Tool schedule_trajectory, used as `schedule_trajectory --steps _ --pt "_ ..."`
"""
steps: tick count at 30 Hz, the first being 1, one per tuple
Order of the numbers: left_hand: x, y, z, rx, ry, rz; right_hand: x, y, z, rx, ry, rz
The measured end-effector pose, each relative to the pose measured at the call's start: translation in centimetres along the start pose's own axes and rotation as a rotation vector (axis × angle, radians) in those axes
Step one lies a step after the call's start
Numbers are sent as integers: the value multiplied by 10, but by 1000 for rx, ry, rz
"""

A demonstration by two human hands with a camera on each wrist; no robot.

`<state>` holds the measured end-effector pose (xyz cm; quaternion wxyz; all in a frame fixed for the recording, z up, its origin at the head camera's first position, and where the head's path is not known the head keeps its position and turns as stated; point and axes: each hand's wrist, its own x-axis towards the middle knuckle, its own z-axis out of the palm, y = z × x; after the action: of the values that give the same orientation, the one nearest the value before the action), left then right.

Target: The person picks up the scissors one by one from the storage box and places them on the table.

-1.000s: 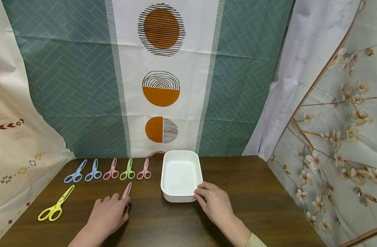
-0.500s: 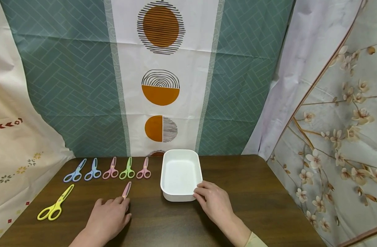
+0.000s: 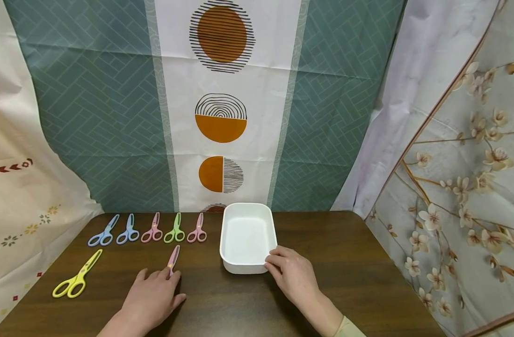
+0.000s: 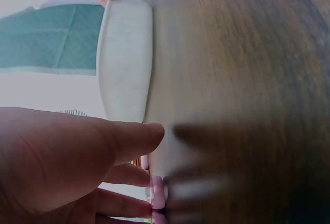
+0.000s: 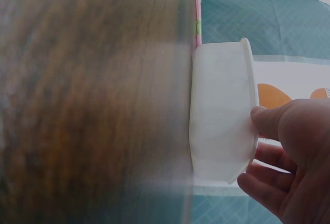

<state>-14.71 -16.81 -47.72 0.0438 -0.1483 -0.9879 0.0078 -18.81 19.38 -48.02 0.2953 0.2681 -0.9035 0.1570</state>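
Note:
My left hand (image 3: pixel 152 296) lies over a pair of pink scissors (image 3: pixel 173 259), fingertips on its handles and thumb held out to the side. The pink blade shows ahead of the fingers, pointing away. In the left wrist view the thumb stands apart from the pink handle (image 4: pixel 158 192), which the fingers touch. My right hand (image 3: pixel 296 275) pinches the near right corner of a white rectangular box (image 3: pixel 244 269). From the right wrist view, the thumb is on the outside of the box's wall (image 5: pixel 221 110), and the other fingers are at its rim. Nothing lies inside the box.
Behind the left hand runs a row of scissors: two blue pairs (image 3: pixel 100 238) (image 3: pixel 128 235), a pink (image 3: pixel 152 234), a green (image 3: pixel 174 235) and another pink (image 3: pixel 197 234). Yellow scissors (image 3: pixel 73 284) lie at the left. A curtain (image 3: pixel 324 117) hangs behind the wooden table (image 3: pixel 349 262).
My left thumb has moved away from the pink scissors, and the fingers have spread and loosened. The scissors lie about where they were. My right hand stays at the box.

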Motion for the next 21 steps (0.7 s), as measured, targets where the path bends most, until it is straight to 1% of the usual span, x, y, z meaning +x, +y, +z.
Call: schedule_trajectory --steps 6,8,11,17,21 --pt "-3 -4 1 21 42 4 1 -2 0 1 1 -1" --pt "-5 -7 1 28 43 4 2 -2 -1 3 -8 6" --pt "-6 -11 1 29 24 1 1 -2 0 4 -23 17" --pt "-7 -19 -1 5 -14 2 1 -1 0 4 -19 15" --pt "-7 -26 -2 3 -52 -11 0 0 1 7 -17 11"
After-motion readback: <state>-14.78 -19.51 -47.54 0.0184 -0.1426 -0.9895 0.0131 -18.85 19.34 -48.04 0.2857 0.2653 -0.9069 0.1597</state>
